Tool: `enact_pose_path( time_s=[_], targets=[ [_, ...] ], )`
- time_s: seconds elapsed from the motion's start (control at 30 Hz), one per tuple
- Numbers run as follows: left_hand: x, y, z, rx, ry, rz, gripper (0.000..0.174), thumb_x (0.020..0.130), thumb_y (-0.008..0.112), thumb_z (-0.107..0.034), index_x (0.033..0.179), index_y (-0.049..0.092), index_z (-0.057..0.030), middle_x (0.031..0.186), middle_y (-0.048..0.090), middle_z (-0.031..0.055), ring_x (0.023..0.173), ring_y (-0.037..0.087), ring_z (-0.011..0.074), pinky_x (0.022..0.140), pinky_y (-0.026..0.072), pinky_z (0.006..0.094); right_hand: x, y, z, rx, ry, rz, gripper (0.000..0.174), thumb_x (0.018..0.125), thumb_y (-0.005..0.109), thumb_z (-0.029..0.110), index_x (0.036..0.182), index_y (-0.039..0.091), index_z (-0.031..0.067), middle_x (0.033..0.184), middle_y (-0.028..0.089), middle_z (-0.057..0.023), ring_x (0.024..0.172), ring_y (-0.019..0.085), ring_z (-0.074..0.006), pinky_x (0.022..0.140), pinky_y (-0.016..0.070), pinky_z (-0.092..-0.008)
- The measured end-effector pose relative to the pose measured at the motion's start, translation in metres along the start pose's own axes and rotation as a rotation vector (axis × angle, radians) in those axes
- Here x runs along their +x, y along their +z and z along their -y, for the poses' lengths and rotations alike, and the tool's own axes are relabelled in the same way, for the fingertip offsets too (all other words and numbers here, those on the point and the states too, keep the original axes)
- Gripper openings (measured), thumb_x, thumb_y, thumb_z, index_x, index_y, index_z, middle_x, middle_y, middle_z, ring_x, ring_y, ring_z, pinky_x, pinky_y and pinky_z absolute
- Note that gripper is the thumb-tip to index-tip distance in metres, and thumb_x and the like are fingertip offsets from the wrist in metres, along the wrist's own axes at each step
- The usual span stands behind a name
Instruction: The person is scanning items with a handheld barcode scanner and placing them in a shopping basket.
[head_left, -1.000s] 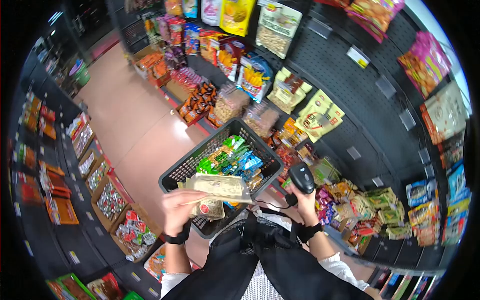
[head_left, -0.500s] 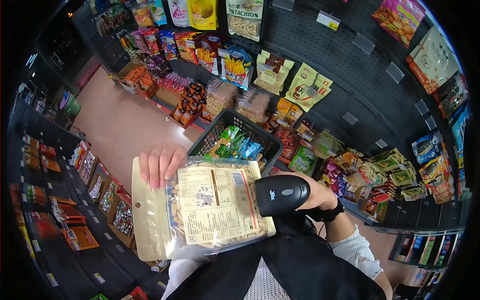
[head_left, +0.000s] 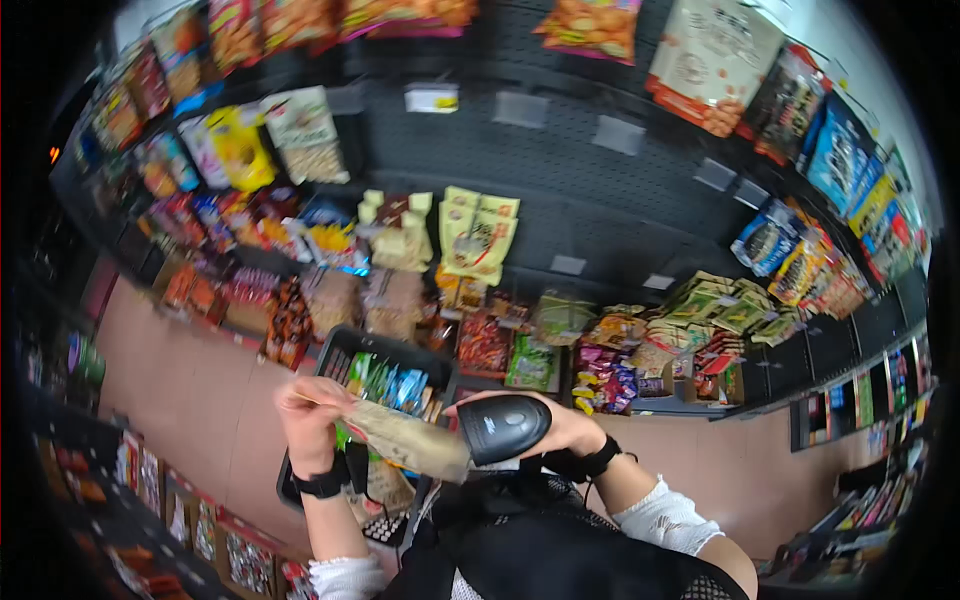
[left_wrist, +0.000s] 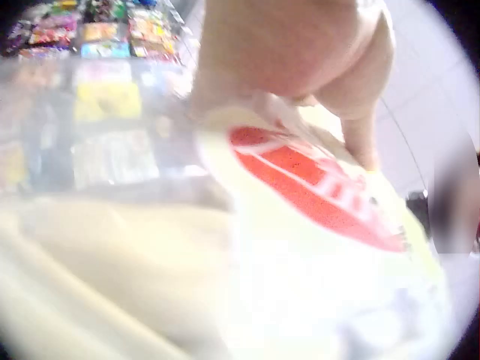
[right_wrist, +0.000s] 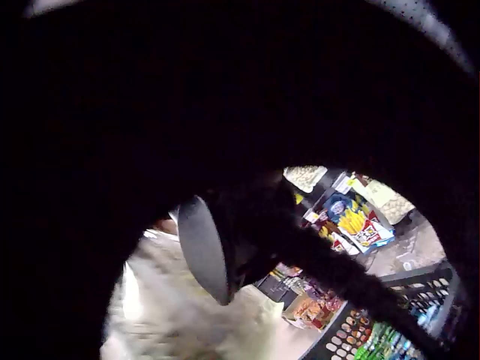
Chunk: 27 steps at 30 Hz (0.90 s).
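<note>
In the head view my left hand pinches the edge of a cream snack bag, blurred and tilted so its face is seen at a slant. The left wrist view has the bag close up, a red oval on it, and the left hand at its top edge. My right hand grips a black handheld scanner, whose head is beside the bag's right end. In the right wrist view most is dark; part of the scanner shows over the pale bag.
Behind the hands is a dark basket with green and blue packets. Shelves with hanging snack bags stand ahead, and boxes of small packets line the bottom. More shelving is at the left, beyond the floor.
The bag came up near the camera with its printed label facing up, then moved lower, away from the camera, and tilted. The scanner moved with it. The view has turned toward the right shelves.
</note>
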<state>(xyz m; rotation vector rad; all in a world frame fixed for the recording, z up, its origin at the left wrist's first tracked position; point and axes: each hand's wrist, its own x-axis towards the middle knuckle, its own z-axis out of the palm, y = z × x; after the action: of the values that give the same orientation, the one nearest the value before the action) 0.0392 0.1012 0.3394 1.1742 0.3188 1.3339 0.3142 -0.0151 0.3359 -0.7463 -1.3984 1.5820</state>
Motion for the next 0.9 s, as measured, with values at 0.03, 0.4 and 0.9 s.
enact_pose_path(
  time_s=[0.03, 0.4, 0.9],
  targets=[
    [0.005, 0.006, 0.017, 0.219, -0.058, -0.021, 0.013, 0.066, 0.066, 0.004, 0.066, 0.055, -0.0025, 0.067, 0.061, 0.0094, 0.060, 0.058, 0.0156, 0.057, 0.0466, 0.0281, -0.006, -0.007, 0.006, 0.093, 0.000, 0.007, 0.096, 0.056, 0.083, 0.030, 0.131, 0.034, -0.0018, 0.135, 0.037, -0.0140, 0.118, 0.043, -0.0199, 0.097, 0.0354, -0.0322],
    [0.039, 0.122, 0.259, 0.229, -0.642, -0.054, 0.006, 0.078, 0.064, -0.003, 0.083, 0.062, -0.0010, 0.073, 0.063, 0.0039, 0.058, 0.058, 0.0077, 0.044, 0.0478, 0.0212, -0.083, -0.146, -0.089, 0.339, -0.038, -1.049, 0.042, 0.070, 0.070, 0.001, 0.110, 0.056, 0.0049, 0.101, 0.061, -0.0007, 0.091, 0.054, -0.0096, 0.084, 0.0410, -0.0258],
    [0.109, 0.140, 0.404, 0.141, -0.673, -0.094, 0.011, 0.082, 0.061, -0.005, 0.090, 0.061, 0.0021, 0.083, 0.064, 0.0075, 0.068, 0.060, 0.0125, 0.052, 0.0526, 0.0274, -0.065, -0.293, -0.095, 0.398, -0.018, -1.057, 0.033, 0.073, 0.070, 0.007, 0.104, 0.058, 0.0029, 0.096, 0.061, -0.0021, 0.087, 0.054, -0.0104, 0.079, 0.0413, -0.0265]
  ],
)
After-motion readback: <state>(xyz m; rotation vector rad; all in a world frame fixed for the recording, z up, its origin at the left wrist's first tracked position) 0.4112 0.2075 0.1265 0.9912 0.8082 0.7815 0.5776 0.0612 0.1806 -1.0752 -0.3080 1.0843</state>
